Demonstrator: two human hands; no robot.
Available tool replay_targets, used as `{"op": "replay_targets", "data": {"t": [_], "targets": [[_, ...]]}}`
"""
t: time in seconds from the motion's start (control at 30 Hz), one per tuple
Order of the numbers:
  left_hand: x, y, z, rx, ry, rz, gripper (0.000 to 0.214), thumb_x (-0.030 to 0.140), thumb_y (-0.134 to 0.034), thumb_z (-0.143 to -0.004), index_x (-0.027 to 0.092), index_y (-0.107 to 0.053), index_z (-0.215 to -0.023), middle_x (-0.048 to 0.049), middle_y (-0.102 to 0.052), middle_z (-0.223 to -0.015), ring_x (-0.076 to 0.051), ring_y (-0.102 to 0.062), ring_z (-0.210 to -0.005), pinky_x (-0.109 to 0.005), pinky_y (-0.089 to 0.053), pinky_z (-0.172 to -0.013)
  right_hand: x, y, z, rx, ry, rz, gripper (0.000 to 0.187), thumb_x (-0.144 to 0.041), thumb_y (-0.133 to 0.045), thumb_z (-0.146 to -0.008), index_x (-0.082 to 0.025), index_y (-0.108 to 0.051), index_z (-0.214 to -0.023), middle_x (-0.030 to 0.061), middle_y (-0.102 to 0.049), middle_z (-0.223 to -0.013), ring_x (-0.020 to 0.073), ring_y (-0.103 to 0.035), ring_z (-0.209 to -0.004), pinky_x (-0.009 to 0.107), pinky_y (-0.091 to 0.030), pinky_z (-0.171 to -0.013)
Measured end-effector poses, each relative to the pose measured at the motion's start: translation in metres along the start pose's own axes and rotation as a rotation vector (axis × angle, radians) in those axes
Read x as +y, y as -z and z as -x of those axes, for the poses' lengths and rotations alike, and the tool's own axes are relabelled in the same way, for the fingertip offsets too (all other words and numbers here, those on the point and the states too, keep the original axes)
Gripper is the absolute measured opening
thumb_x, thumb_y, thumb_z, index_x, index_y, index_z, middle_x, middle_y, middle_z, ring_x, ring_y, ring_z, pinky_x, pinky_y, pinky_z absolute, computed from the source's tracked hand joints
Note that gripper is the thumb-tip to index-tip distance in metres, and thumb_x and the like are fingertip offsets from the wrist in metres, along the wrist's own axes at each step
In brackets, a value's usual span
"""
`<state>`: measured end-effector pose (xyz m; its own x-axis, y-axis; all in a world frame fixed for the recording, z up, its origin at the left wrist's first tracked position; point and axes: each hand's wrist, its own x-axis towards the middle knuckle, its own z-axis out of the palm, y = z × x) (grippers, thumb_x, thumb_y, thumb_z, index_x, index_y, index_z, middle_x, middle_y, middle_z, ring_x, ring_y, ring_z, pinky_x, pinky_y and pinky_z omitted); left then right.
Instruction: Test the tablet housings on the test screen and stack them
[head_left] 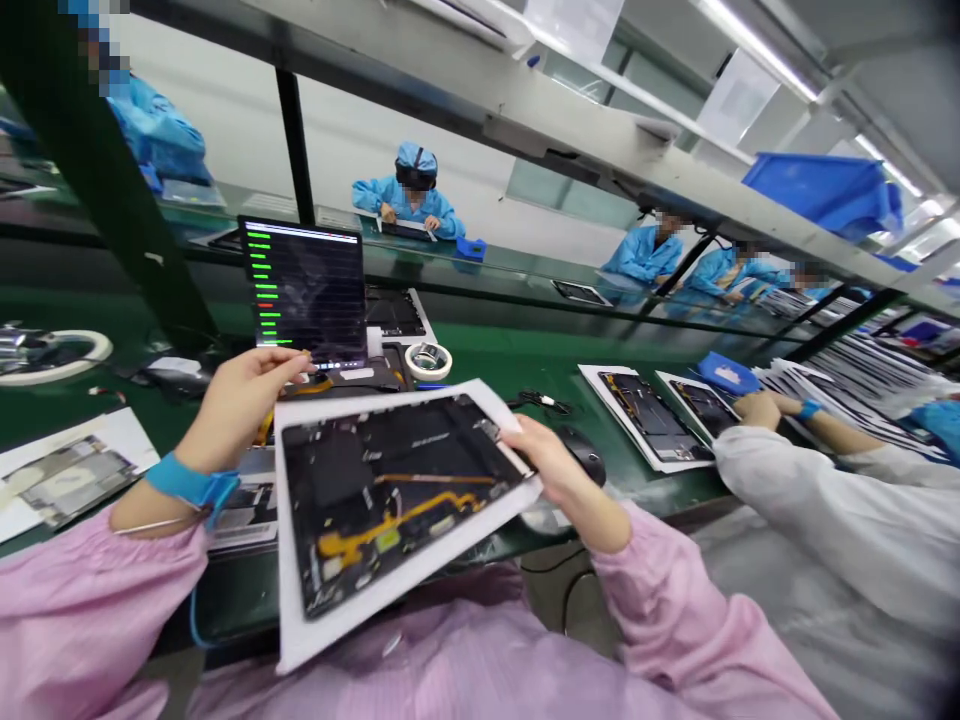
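Observation:
My right hand [551, 465] grips the right edge of an opened tablet housing [420, 455] lying on a white backing sheet [375, 612]. The black inside of the housing faces up, with orange flex cables [390, 532] across it. The assembly is tilted above the bench's front edge. Beyond its far left corner, my left hand [251, 390] has thumb and fingers pinched together; whatever is between them is too small to make out. Just behind those fingertips stands a lit screen [307, 290] with green rows and one red row. A blue wrist strap [191, 482] circles my left wrist.
A tape roll [428, 360], a cable [544, 402] and a black mouse [581, 455] lie on the green bench. At right, a co-worker's hands [765, 408] are beside more opened housings [652, 415]. A board on white sheet [75, 475] lies left. A shelf beam [480, 120] crosses overhead.

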<state>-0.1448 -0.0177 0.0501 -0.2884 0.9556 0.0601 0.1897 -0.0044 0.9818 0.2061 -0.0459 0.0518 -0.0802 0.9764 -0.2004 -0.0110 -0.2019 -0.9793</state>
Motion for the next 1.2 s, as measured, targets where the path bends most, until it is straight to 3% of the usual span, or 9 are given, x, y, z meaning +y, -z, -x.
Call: {"op": "replay_targets", "data": {"t": [0.1, 0.23, 0.47, 0.6, 0.67, 0.73, 0.8, 0.87, 1.2], "targets": [[0.004, 0.0, 0.003, -0.004, -0.02, -0.005, 0.035, 0.047, -0.066, -0.075, 0.017, -0.062, -0.093, 0.0011, -0.068, -0.088, -0.018, -0.061, -0.085, -0.031, -0.049, -0.078, 0.044, -0.01, 0.001, -0.004, 0.056, 0.083, 0.04, -0.037, -0.067, -0.067, -0.021, -0.058, -0.103, 0.0032, -0.067, -0.099, 0.0209, -0.062, -0.092, 0.035, -0.048, -0.085], [0.005, -0.011, 0.01, -0.273, -0.03, -0.077, 0.035, 0.049, -0.067, -0.07, 0.017, -0.063, -0.084, -0.0026, -0.069, -0.082, -0.017, -0.062, -0.075, -0.03, -0.049, -0.072, 0.063, 0.0, -0.006, 0.068, 0.197, 0.379, 0.057, -0.036, -0.057, -0.075, -0.021, -0.044, -0.128, 0.0085, -0.048, -0.137, 0.023, -0.044, -0.127, 0.041, -0.029, -0.11], [-0.005, -0.025, 0.024, -0.726, -0.029, -0.287, 0.028, 0.043, -0.061, -0.073, 0.016, -0.065, -0.081, -0.0032, -0.069, -0.072, -0.016, -0.062, -0.063, -0.027, -0.048, -0.062, 0.066, 0.021, -0.011, 0.128, 0.228, 0.694, 0.052, -0.031, -0.043, -0.083, -0.02, -0.038, -0.134, 0.011, -0.048, -0.137, 0.0249, -0.044, -0.128, 0.048, -0.028, -0.111], [-0.005, -0.032, 0.032, -0.75, -0.054, -0.4, 0.026, 0.039, -0.057, -0.075, 0.016, -0.068, -0.079, -0.0035, -0.069, -0.072, -0.016, -0.062, -0.064, -0.025, -0.046, -0.062, 0.046, 0.002, 0.002, 0.138, 0.499, 0.93, 0.049, -0.027, -0.045, -0.086, -0.018, -0.041, -0.134, 0.015, -0.042, -0.141, 0.0283, -0.035, -0.134, 0.053, -0.027, -0.111], [-0.005, -0.036, 0.035, -0.744, -0.068, -0.459, 0.025, 0.037, -0.056, -0.074, 0.015, -0.069, -0.078, -0.0044, -0.07, -0.073, -0.017, -0.062, -0.066, -0.025, -0.045, -0.063, 0.032, -0.023, 0.004, -0.073, 0.643, 1.011, 0.037, -0.022, -0.047, -0.088, -0.021, -0.05, -0.125, 0.0123, -0.051, -0.132, 0.0253, -0.043, -0.126, 0.048, -0.034, -0.107], [-0.006, -0.039, 0.037, -0.732, -0.087, -0.504, 0.024, 0.034, -0.056, -0.074, 0.015, -0.071, -0.078, -0.0049, -0.072, -0.076, -0.017, -0.063, -0.069, -0.025, -0.045, -0.064, 0.023, -0.054, -0.002, -0.348, 0.681, 1.033, 0.023, -0.017, -0.049, -0.089, -0.023, -0.061, -0.108, 0.0081, -0.061, -0.111, 0.0213, -0.053, -0.109, 0.041, -0.042, -0.097], [-0.01, -0.041, 0.038, -0.716, -0.102, -0.541, 0.024, 0.031, -0.055, -0.073, 0.016, -0.072, -0.079, -0.0045, -0.073, -0.079, -0.018, -0.064, -0.072, -0.025, -0.045, -0.066, 0.022, -0.082, -0.014, -0.463, 0.665, 1.046, 0.012, -0.016, -0.056, -0.086, -0.021, -0.063, -0.093, 0.0059, -0.062, -0.097, 0.0204, -0.054, -0.098, 0.038, -0.044, -0.09], [-0.016, -0.043, 0.037, -0.707, -0.099, -0.563, 0.024, 0.028, -0.053, -0.072, 0.016, -0.072, -0.08, -0.004, -0.073, -0.079, -0.017, -0.064, -0.071, -0.025, -0.044, -0.065, 0.027, -0.101, -0.026, -0.486, 0.626, 1.044, 0.006, -0.016, -0.065, -0.08, -0.019, -0.062, -0.084, 0.0044, -0.061, -0.089, 0.0199, -0.052, -0.092, 0.037, -0.043, -0.086], [-0.021, -0.046, 0.04, -0.718, -0.093, -0.599, 0.025, 0.028, -0.052, -0.072, 0.018, -0.073, -0.08, -0.0031, -0.073, -0.077, -0.017, -0.063, -0.068, -0.025, -0.044, -0.064, 0.041, -0.105, -0.035, -0.481, 0.556, 0.921, 0.011, -0.014, -0.063, -0.08, -0.02, -0.055, -0.077, 0.0002, -0.058, -0.08, 0.0174, -0.05, -0.083, 0.033, -0.038, -0.078]]}}
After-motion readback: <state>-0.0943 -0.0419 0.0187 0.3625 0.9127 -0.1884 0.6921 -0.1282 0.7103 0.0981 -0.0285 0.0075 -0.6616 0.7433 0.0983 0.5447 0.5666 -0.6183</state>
